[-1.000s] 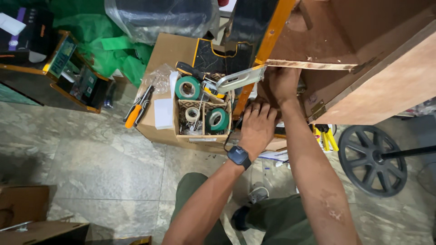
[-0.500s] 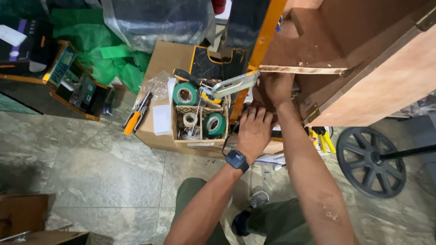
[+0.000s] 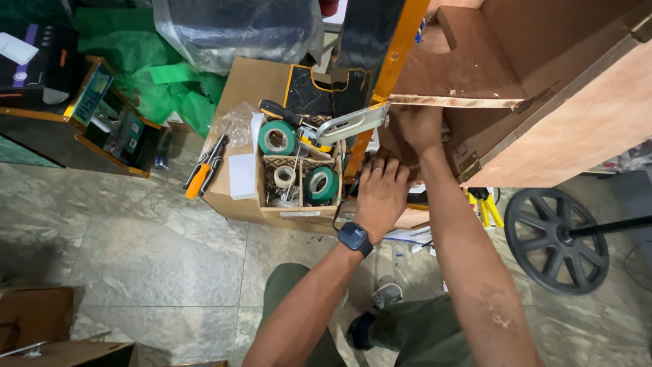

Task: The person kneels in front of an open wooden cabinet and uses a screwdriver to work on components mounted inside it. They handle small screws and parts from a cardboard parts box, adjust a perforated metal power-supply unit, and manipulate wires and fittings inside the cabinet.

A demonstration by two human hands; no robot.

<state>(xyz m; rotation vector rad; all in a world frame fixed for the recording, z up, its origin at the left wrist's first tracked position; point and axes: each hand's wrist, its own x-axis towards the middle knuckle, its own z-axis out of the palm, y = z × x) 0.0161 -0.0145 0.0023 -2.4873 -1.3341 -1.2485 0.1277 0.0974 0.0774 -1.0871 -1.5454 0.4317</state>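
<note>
Where the wooden panel (image 3: 468,71) overhangs, right hand (image 3: 421,129) beneath, fingers hidden; left hand (image 3: 382,194) fingers flat.

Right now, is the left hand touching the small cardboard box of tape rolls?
Apart. The head view shows the left hand right of the small cardboard box, with an orange bar between them.

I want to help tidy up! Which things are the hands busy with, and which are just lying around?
Busy with:
left hand and right hand, both under the wooden cabinet
metal bracket beside them

Lying around:
green tape rolls
orange-handled pliers
black wheel
green sheet
</note>
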